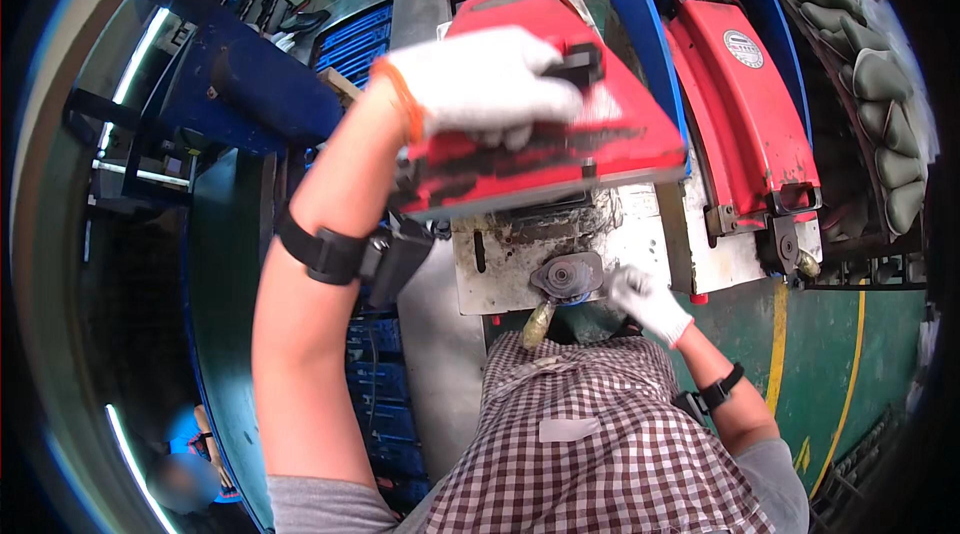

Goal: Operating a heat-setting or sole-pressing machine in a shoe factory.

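My left hand, in a white glove with an orange cuff, grips the black handle on a red machine cover. The cover is tilted up over a stained whitish machine base, its surface scraped dark along the front edge. At the front of the base sits a round grey metal fitting, with a yellowish wrapped lever pointing down toward my apron. Just right of that fitting, my right hand, also gloved, has its fingers curled together; whatever lies between them cannot be made out.
A second red machine stands to the right inside a blue frame. Beyond it hang several grey-green curved pieces. Blue crates and a metal tabletop are at my left. Another person appears at the lower left.
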Demonstrator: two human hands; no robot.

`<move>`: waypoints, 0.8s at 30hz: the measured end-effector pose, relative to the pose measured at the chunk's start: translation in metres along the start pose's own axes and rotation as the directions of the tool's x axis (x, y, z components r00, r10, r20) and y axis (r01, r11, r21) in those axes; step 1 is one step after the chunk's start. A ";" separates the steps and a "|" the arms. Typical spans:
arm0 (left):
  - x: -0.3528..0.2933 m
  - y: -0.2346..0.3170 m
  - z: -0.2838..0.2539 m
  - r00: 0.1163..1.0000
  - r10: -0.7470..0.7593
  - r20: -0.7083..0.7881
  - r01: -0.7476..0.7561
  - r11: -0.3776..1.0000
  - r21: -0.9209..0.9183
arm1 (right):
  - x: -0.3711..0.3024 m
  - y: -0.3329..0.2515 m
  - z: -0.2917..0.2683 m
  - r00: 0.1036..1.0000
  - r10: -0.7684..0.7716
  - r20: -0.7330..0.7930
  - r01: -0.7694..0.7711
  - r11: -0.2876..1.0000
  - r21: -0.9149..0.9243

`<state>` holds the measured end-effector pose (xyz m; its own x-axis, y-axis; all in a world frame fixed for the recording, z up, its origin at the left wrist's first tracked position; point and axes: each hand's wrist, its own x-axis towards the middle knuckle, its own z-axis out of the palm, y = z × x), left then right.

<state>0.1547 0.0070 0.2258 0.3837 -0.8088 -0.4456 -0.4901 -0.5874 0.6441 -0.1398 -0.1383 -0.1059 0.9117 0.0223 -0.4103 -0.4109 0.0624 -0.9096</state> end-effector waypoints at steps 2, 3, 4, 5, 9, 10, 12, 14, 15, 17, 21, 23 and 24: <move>0.011 -0.009 0.030 0.998 0.001 0.066 -0.002 1.000 0.007 | -0.016 0.012 -0.002 0.965 0.046 0.257 -0.015 0.992 -0.123; 0.017 -0.025 0.050 0.997 -0.005 0.078 0.005 1.000 0.005 | -0.014 0.009 -0.002 0.912 0.178 0.370 -0.151 0.983 -0.101; 0.022 -0.032 0.067 0.995 -0.015 0.094 0.010 0.999 0.050 | -0.012 0.006 0.000 0.831 0.296 0.472 -0.288 0.953 -0.091; 0.024 -0.040 0.085 0.998 -0.006 0.068 -0.005 0.987 0.161 | -0.006 -0.001 0.005 0.805 0.295 0.514 -0.270 0.955 -0.125; 0.036 -0.084 0.161 0.997 0.035 -0.071 -0.011 0.949 0.315 | 0.023 -0.014 0.038 0.676 0.247 0.694 -0.415 0.906 0.083; 0.040 -0.087 0.176 0.995 0.020 -0.098 0.013 0.945 0.327 | 0.033 -0.002 0.047 0.644 0.211 0.735 -0.495 0.848 0.191; 0.044 -0.094 0.199 0.990 -0.029 -0.139 0.076 0.935 0.348 | 0.044 0.011 0.070 0.603 0.056 0.796 -0.603 0.685 0.408; 0.049 -0.105 0.218 0.982 -0.007 -0.190 0.077 0.928 0.365 | 0.047 0.021 0.088 0.577 -0.039 0.816 -0.689 0.513 0.512; 0.051 -0.108 0.218 0.983 -0.009 -0.186 0.081 0.922 0.379 | 0.048 0.024 0.091 0.600 -0.024 0.799 -0.686 0.499 0.530; 0.052 -0.101 0.217 0.982 -0.024 -0.186 0.095 0.918 0.385 | 0.047 0.026 0.088 0.580 -0.008 0.814 -0.724 0.453 0.520; 0.063 -0.101 0.214 0.988 -0.044 -0.150 0.099 0.917 0.385 | 0.038 0.015 0.039 0.577 0.206 0.791 -0.756 0.502 0.421; 0.068 -0.106 0.214 0.987 -0.072 -0.142 0.120 0.921 0.370 | 0.029 -0.012 -0.016 0.640 0.328 0.695 -0.690 0.643 0.332; 0.056 -0.106 0.210 0.980 -0.094 -0.174 0.152 0.921 0.358 | 0.020 -0.037 -0.035 0.705 0.367 0.607 -0.606 0.756 0.247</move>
<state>0.0635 0.0184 0.0017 0.5585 -0.7324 -0.3894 -0.6734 -0.6744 0.3028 -0.1064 -0.1754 -0.0834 0.4958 0.6439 -0.5828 -0.8616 0.2803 -0.4232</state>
